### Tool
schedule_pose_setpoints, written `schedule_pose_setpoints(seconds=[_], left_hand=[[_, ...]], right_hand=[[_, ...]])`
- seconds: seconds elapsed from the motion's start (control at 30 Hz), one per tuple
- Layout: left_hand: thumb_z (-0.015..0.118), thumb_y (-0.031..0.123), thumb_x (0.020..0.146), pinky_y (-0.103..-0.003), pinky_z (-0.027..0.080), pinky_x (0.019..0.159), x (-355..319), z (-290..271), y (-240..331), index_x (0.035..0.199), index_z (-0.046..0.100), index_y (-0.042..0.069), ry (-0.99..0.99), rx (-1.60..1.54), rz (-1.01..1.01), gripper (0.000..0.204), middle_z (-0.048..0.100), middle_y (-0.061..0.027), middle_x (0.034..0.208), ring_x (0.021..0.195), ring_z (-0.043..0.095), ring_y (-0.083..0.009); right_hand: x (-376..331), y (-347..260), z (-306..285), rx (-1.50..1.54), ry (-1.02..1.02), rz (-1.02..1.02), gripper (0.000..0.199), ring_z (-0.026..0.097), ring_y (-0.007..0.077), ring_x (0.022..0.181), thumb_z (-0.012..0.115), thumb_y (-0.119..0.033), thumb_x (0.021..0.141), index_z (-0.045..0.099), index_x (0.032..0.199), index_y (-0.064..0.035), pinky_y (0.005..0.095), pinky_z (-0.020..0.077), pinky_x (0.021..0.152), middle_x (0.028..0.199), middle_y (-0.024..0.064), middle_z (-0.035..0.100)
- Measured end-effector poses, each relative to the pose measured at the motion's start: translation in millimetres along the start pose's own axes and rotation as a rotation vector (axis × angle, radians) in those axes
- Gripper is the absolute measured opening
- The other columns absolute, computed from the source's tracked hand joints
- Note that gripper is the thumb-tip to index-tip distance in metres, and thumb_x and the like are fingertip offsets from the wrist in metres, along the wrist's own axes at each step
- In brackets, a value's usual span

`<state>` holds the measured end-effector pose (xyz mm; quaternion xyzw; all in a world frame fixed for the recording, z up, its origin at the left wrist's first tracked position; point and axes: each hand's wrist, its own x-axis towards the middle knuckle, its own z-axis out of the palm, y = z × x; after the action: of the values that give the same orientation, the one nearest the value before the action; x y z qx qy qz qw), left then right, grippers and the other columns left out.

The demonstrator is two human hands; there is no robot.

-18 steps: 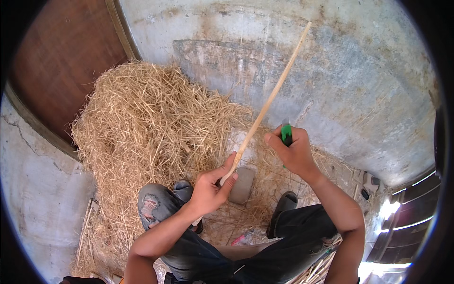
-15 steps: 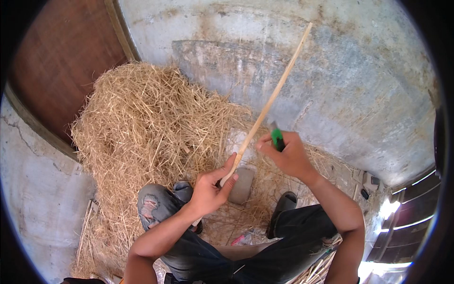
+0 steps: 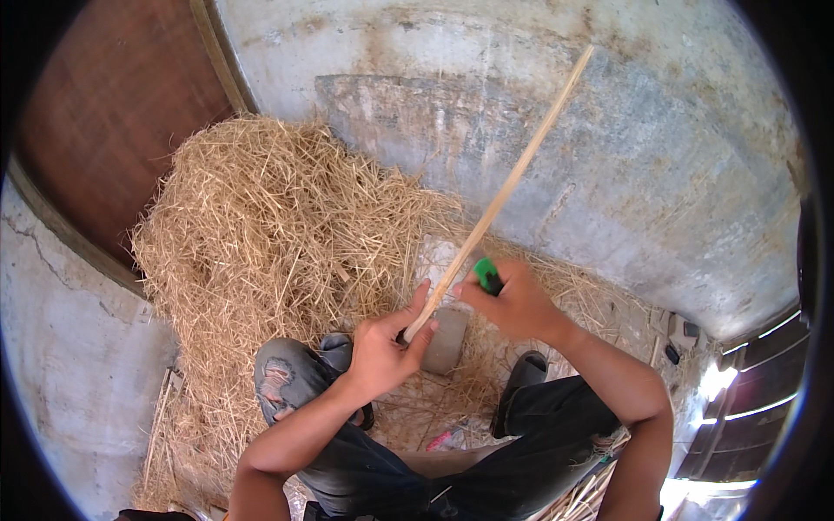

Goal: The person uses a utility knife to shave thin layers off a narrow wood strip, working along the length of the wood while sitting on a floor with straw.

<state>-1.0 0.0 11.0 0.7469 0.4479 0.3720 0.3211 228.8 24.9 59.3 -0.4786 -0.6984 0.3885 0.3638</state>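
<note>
My left hand (image 3: 388,346) is closed round the lower end of a long, pale bamboo strip (image 3: 522,165). The strip slants up and to the right, its far end in front of the wall. In my closed right hand (image 3: 514,301) is a green and black utility knife (image 3: 488,274). It lies against or very close to the right side of the strip, a little above my left hand; exact contact cannot be made out. The blade is mostly hidden or blurred.
A big heap of straw (image 3: 278,217) fills the left side, beside a brown door panel (image 3: 113,113). Past the strip rises a stained concrete wall (image 3: 660,165). A grey block (image 3: 445,340) lies under my hands. Thin strips (image 3: 580,497) lie by my right leg.
My right hand and the knife have moved down and left, nearer the strip and my left hand. The strip's far end has swung slightly to the right.
</note>
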Motion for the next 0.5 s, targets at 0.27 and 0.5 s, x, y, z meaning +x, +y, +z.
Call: schedule_pose_setpoints(seconds=[0.27,0.5], left_hand=[[0.07,0.014,0.097,-0.024,0.052,0.057,-1,-1,-2,0.139,0.057,-0.004,-0.062,-0.191,-0.178,0.047,0.071,-0.0069,0.084,0.074,0.065,-0.0053],[0.065,0.016,0.101,-0.022,0.048,0.045,2,-1,5,0.144,0.052,-0.001,-0.119,-0.525,-0.33,0.049,0.067,-0.0054,0.08,0.061,0.062,-0.0065]], right_hand=[[-2,0,-12,-0.175,0.117,0.021,0.032,0.053,0.0243,0.06,0.059,-0.029,0.101,0.059,0.088,-0.0003,0.0401,0.0402,0.059,0.066,0.0106,0.055],[-7,9,4,-0.477,0.139,-0.326,0.03,0.059,0.0393,0.063,0.059,-0.031,0.101,0.052,0.1,-0.0017,0.0478,0.0433,0.06,0.067,0.0197,0.056]])
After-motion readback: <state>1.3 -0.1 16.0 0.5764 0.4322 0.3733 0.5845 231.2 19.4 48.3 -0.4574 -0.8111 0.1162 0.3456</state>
